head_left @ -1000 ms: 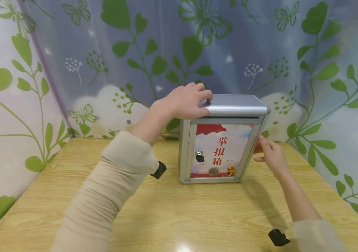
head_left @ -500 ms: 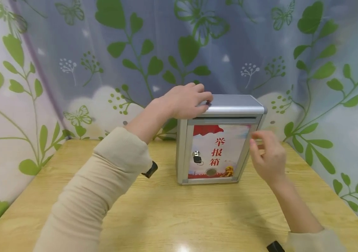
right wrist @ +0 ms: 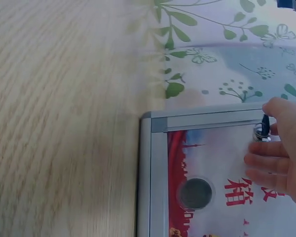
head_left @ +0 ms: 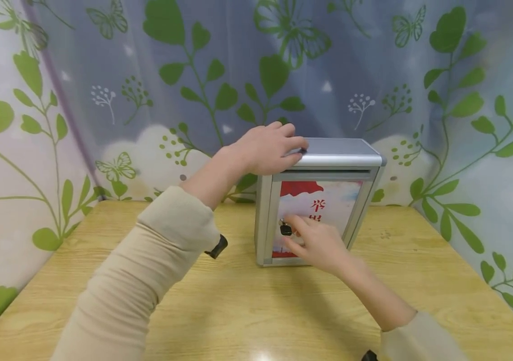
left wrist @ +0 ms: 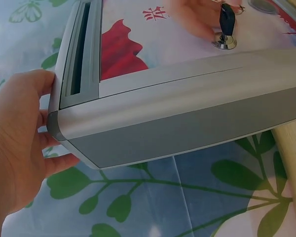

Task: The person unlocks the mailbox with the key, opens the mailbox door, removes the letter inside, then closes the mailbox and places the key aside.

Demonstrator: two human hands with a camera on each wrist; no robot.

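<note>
On a silver report box (head_left: 339,160), the black-headed key (head_left: 286,230) is set just left of the nearer right hand (head_left: 323,245), fingers parted.

A beige left sleeve (head_left: 116,286), creased behind its broad folded cuff (head_left: 179,218), pairs with a right sleeve (head_left: 418,338) in the same plain colour, and a small black block (head_left: 217,246) juts out beside each.
</note>
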